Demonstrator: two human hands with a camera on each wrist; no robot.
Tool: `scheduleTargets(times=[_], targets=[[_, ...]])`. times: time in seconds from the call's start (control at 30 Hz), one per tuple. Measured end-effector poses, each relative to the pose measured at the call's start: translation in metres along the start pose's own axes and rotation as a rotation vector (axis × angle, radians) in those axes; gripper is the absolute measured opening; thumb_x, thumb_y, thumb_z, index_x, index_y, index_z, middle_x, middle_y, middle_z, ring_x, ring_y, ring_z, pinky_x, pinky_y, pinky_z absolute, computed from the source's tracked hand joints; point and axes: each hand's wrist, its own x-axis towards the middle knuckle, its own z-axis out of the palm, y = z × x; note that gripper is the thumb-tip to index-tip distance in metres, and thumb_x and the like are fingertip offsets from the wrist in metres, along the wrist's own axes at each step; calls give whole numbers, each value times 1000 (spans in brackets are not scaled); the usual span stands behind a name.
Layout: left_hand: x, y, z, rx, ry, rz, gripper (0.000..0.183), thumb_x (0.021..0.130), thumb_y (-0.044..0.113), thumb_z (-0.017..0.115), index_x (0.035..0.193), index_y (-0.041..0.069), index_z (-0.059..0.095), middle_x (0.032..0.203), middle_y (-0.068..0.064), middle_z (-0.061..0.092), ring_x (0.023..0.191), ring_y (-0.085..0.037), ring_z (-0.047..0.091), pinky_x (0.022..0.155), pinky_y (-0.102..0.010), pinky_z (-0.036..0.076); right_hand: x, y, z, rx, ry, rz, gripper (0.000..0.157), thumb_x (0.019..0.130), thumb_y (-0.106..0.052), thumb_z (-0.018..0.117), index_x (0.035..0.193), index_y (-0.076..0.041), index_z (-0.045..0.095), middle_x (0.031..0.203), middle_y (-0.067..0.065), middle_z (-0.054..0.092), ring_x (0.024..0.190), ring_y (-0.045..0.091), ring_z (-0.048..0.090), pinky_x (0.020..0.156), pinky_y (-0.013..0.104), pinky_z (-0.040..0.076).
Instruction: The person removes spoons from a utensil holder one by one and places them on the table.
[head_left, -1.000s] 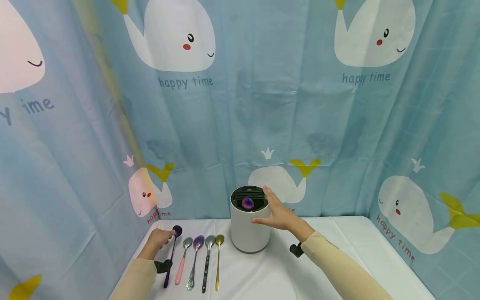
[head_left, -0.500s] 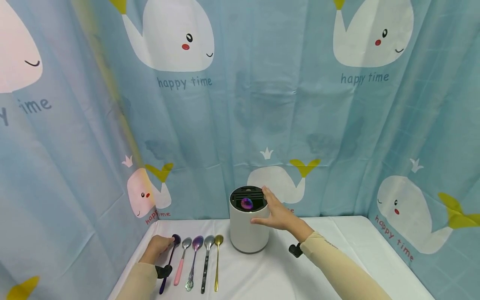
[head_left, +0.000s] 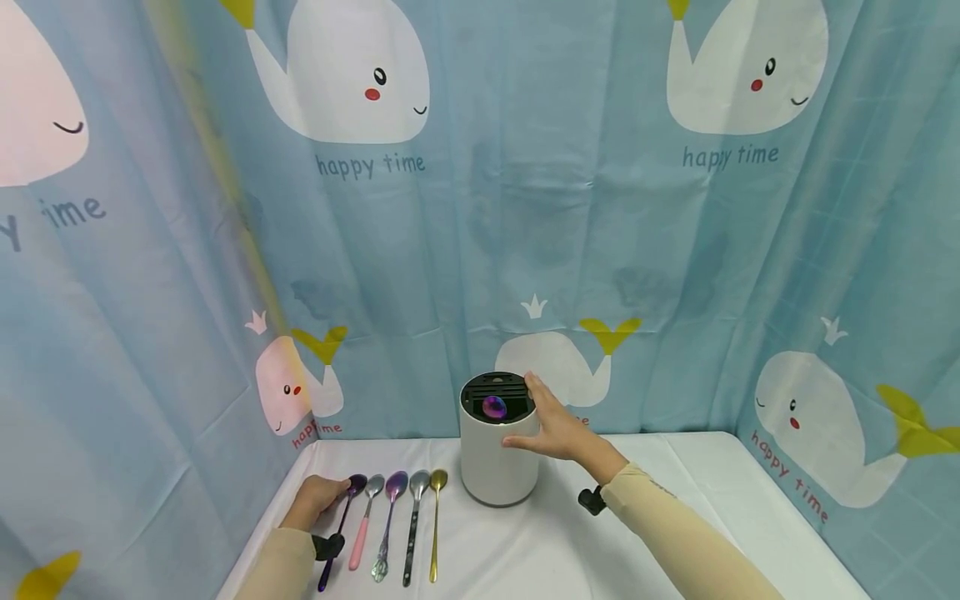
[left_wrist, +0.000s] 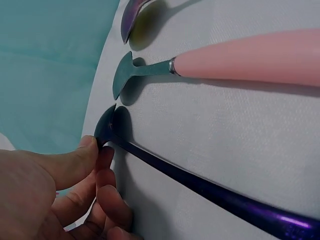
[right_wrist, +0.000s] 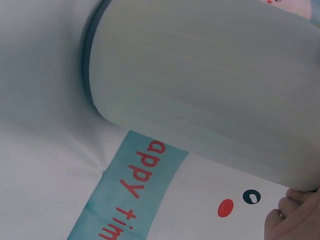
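Note:
My left hand (head_left: 318, 495) pinches the bowl edge of a dark purple long-handled spoon (left_wrist: 180, 174) between thumb and fingers. This spoon is leftmost in the row, with its handle slanting toward me. Beside it lies a spoon with a pink handle (head_left: 359, 543). Farther right on the cloth are a purple spoon (head_left: 395, 487), one with a black patterned handle (head_left: 412, 533) and a gold spoon (head_left: 435, 525). My right hand (head_left: 558, 429) rests against a white cylinder (head_left: 495, 471), its thumb along the front and its fingers near the top rim; some fingers are hidden.
The cylinder's black slotted top (head_left: 495, 386) bears a round iridescent thing (head_left: 494, 407); I cannot tell whether it is a spoon bowl. White cloth (head_left: 637, 542) covers the table. Blue whale-print curtains (head_left: 450, 250) stand behind it and at both sides.
My left hand and the dark purple spoon have shifted toward me, and its bowl has then moved slightly right. My right hand and the cylinder have kept their place.

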Motion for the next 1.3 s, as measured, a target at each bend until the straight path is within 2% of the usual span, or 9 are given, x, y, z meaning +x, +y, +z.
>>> scheduleTargets(times=[0.17,0.3,0.4,0.5,0.6,0.67,0.77,1.0,1.3], targets=[[-3,0,-1,19,21,-16,40,97,28,73,72,0,59,58,0,49,59,-17,48,60,-30,39,-1,0,0,2,-2,3,137,83,-80,75,173,-10,-1,181,5,-2,166,29,8,128,57,23],[-4,9,-4,82,35,-2,46,99,30,71,87,-14,64,71,-12,59,69,-24,56,66,-36,48,-1,1,-1,7,-5,-1,137,83,-80,75,173,-10,-1,181,5,-3,166,29,8,128,57,23],[-4,19,-7,114,31,52,51,101,30,68,105,-21,66,85,-21,65,81,-31,61,76,-45,53,-1,0,-2,6,-4,-6,137,83,-80,75,173,-10,-1,181,5,-3,166,29,7,128,57,22],[-4,30,-6,121,34,134,48,103,28,65,114,-19,69,100,-30,71,92,-42,67,86,-56,55,0,0,-2,9,-5,-8,137,83,-79,76,173,-9,-1,181,6,-2,166,29,7,128,56,22],[-9,45,-4,113,41,201,44,106,26,62,116,-15,72,115,-35,70,106,-51,67,95,-64,52,0,0,-2,8,-5,-9,137,83,-80,76,173,-9,0,181,6,-2,166,30,8,128,57,22],[-13,57,-2,111,48,244,41,107,26,61,115,-12,74,119,-36,70,112,-54,65,96,-65,52,0,0,-2,5,-6,-8,137,83,-80,75,173,-9,0,181,6,-2,166,30,8,128,57,23],[-19,74,3,93,57,290,39,108,26,61,114,-9,76,117,-31,72,111,-50,67,94,-61,54,-1,0,-1,5,-7,-4,137,83,-80,75,173,-10,-1,181,5,-2,166,30,8,128,57,23],[-34,108,14,42,48,392,33,109,27,65,111,-4,77,102,-14,73,90,-28,65,81,-47,54,-2,-1,-1,8,-12,5,137,83,-79,76,173,-9,0,181,5,-2,166,31,8,128,59,23],[-59,151,28,15,14,519,35,109,31,67,123,0,75,118,-15,72,108,-33,67,93,-56,54,-1,-3,-3,6,-15,4,138,83,-80,76,173,-9,0,181,5,-2,166,30,8,128,57,23]])
